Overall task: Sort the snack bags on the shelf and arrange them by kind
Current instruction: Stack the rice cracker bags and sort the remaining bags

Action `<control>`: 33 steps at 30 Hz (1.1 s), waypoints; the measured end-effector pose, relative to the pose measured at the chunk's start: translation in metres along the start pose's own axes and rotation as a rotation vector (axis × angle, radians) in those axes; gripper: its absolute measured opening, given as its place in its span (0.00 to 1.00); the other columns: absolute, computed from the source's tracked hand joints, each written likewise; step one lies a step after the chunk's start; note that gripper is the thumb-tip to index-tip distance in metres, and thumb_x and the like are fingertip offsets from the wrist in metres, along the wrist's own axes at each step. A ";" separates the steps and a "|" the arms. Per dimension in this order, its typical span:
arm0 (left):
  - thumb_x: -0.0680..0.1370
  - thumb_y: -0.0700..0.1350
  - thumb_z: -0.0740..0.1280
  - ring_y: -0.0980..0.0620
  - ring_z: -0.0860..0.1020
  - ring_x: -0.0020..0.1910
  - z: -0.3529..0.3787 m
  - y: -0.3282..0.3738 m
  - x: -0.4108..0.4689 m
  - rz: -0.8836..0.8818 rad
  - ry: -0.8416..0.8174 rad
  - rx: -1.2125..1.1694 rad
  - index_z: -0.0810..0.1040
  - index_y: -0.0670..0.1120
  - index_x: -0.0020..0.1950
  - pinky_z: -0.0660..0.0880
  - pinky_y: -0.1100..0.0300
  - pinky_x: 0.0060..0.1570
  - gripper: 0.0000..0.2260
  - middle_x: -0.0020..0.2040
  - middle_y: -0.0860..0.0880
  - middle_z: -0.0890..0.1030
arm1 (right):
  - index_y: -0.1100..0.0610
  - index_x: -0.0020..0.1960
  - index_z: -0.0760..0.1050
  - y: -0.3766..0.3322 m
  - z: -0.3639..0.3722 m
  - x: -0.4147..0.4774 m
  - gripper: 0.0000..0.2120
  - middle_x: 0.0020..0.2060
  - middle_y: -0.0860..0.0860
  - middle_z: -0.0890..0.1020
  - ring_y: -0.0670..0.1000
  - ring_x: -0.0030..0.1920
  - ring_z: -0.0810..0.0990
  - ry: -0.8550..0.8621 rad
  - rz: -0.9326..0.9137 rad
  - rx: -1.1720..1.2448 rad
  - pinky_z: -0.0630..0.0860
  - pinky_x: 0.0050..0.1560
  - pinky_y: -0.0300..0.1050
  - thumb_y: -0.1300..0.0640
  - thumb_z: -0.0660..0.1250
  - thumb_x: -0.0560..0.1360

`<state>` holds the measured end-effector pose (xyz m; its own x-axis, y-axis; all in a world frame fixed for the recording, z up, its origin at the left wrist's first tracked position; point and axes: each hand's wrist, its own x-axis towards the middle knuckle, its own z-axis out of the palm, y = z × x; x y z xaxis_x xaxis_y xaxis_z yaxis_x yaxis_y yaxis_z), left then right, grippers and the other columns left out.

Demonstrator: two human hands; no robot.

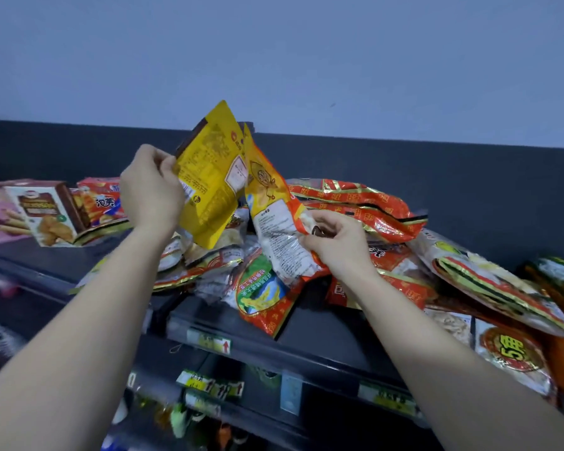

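My left hand (152, 190) grips the left edge of a yellow snack bag (210, 177) and holds it upright above the shelf, back side facing me. My right hand (334, 239) pinches the lower edge of an orange and clear snack bag (272, 206), raised beside the yellow one so that the two touch near the top. Below both lies a jumbled heap of snack bags: red and gold ones (358, 206) at the back, a green and red one (262, 296) at the front.
The dark shelf (326, 336) carries price tags (210, 341) along its front edge. At the left stand a biscuit box (48, 213) and a red puff bag (106, 203). More bags (502, 288) pile up at the right. Lower shelves hold other goods.
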<state>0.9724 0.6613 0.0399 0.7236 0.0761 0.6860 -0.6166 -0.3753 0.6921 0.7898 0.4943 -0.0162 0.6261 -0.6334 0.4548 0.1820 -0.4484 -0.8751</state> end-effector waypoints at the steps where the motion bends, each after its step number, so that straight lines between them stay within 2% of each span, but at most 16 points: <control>1: 0.81 0.42 0.59 0.46 0.77 0.49 -0.002 -0.003 -0.002 -0.024 0.007 -0.037 0.77 0.42 0.51 0.69 0.56 0.44 0.08 0.49 0.46 0.81 | 0.54 0.55 0.82 -0.003 0.001 -0.003 0.18 0.50 0.44 0.83 0.41 0.53 0.80 0.000 0.004 0.009 0.73 0.51 0.30 0.69 0.74 0.68; 6: 0.81 0.43 0.60 0.51 0.74 0.45 -0.012 -0.016 -0.007 -0.103 0.033 -0.136 0.78 0.42 0.51 0.68 0.59 0.43 0.08 0.46 0.49 0.78 | 0.54 0.53 0.81 -0.016 0.012 -0.012 0.18 0.48 0.42 0.83 0.42 0.52 0.81 0.022 -0.004 0.050 0.75 0.51 0.33 0.70 0.73 0.68; 9: 0.81 0.43 0.61 0.51 0.75 0.45 -0.020 -0.025 -0.008 -0.133 0.021 -0.174 0.78 0.41 0.51 0.68 0.60 0.43 0.08 0.46 0.48 0.79 | 0.57 0.55 0.82 -0.021 0.024 -0.021 0.19 0.51 0.48 0.85 0.47 0.55 0.82 0.046 0.028 0.100 0.78 0.59 0.49 0.71 0.74 0.67; 11: 0.81 0.43 0.61 0.51 0.75 0.46 -0.027 -0.031 -0.010 -0.150 0.024 -0.201 0.78 0.41 0.51 0.68 0.61 0.44 0.08 0.46 0.49 0.78 | 0.57 0.55 0.82 -0.025 0.032 -0.029 0.19 0.51 0.50 0.85 0.50 0.54 0.83 0.053 0.037 0.119 0.78 0.59 0.55 0.71 0.74 0.66; 13: 0.81 0.43 0.61 0.52 0.74 0.46 -0.032 -0.034 -0.013 -0.155 0.029 -0.229 0.78 0.41 0.51 0.67 0.62 0.43 0.08 0.46 0.50 0.77 | 0.57 0.54 0.82 -0.030 0.038 -0.036 0.19 0.50 0.52 0.85 0.52 0.53 0.83 0.068 0.025 0.130 0.78 0.59 0.54 0.72 0.73 0.66; 17: 0.80 0.43 0.62 0.52 0.76 0.46 -0.042 -0.032 -0.016 -0.140 0.035 -0.264 0.78 0.41 0.51 0.67 0.62 0.43 0.08 0.46 0.49 0.79 | 0.62 0.55 0.82 -0.039 0.041 -0.048 0.19 0.48 0.53 0.85 0.48 0.48 0.83 0.121 -0.011 0.107 0.78 0.53 0.42 0.73 0.72 0.66; 20: 0.79 0.42 0.62 0.53 0.75 0.45 -0.043 -0.028 -0.021 -0.147 -0.002 -0.310 0.78 0.41 0.50 0.66 0.64 0.42 0.07 0.45 0.50 0.78 | 0.62 0.55 0.82 -0.047 0.036 -0.056 0.18 0.48 0.52 0.85 0.47 0.47 0.82 0.170 -0.029 0.007 0.77 0.49 0.35 0.73 0.72 0.66; 22: 0.79 0.42 0.62 0.54 0.75 0.45 -0.041 -0.024 -0.027 -0.154 -0.023 -0.322 0.78 0.42 0.49 0.66 0.64 0.42 0.07 0.44 0.50 0.78 | 0.61 0.52 0.82 -0.051 0.032 -0.061 0.16 0.45 0.49 0.84 0.43 0.45 0.81 0.203 -0.046 -0.068 0.75 0.46 0.31 0.73 0.70 0.67; 24: 0.79 0.42 0.62 0.53 0.75 0.44 -0.038 -0.019 -0.035 -0.165 -0.049 -0.338 0.78 0.42 0.49 0.66 0.62 0.41 0.06 0.44 0.50 0.78 | 0.55 0.49 0.83 -0.052 0.027 -0.067 0.17 0.42 0.44 0.84 0.40 0.43 0.81 0.240 -0.062 -0.161 0.75 0.47 0.33 0.72 0.69 0.67; 26: 0.79 0.42 0.62 0.53 0.74 0.43 -0.035 -0.013 -0.045 -0.171 -0.074 -0.360 0.78 0.42 0.49 0.65 0.63 0.40 0.06 0.43 0.50 0.77 | 0.51 0.49 0.83 -0.051 0.020 -0.073 0.18 0.42 0.41 0.84 0.43 0.46 0.82 0.276 -0.078 -0.269 0.78 0.51 0.41 0.69 0.68 0.67; 29: 0.79 0.41 0.62 0.53 0.75 0.44 -0.029 -0.002 -0.059 -0.164 -0.119 -0.404 0.78 0.42 0.48 0.64 0.63 0.40 0.06 0.43 0.50 0.77 | 0.49 0.50 0.84 -0.051 0.005 -0.082 0.17 0.43 0.41 0.84 0.45 0.48 0.82 0.337 -0.068 -0.394 0.78 0.52 0.48 0.66 0.68 0.67; 33: 0.79 0.42 0.62 0.51 0.77 0.47 -0.018 0.022 -0.076 -0.169 -0.192 -0.477 0.74 0.46 0.45 0.66 0.62 0.40 0.04 0.43 0.50 0.77 | 0.48 0.50 0.84 -0.055 -0.015 -0.094 0.15 0.43 0.41 0.85 0.45 0.47 0.82 0.397 -0.086 -0.485 0.79 0.50 0.50 0.64 0.68 0.69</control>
<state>0.8984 0.6637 0.0075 0.8412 -0.0881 0.5334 -0.5263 0.0922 0.8453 0.7100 0.5691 -0.0080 0.2782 -0.7266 0.6282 -0.2041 -0.6838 -0.7005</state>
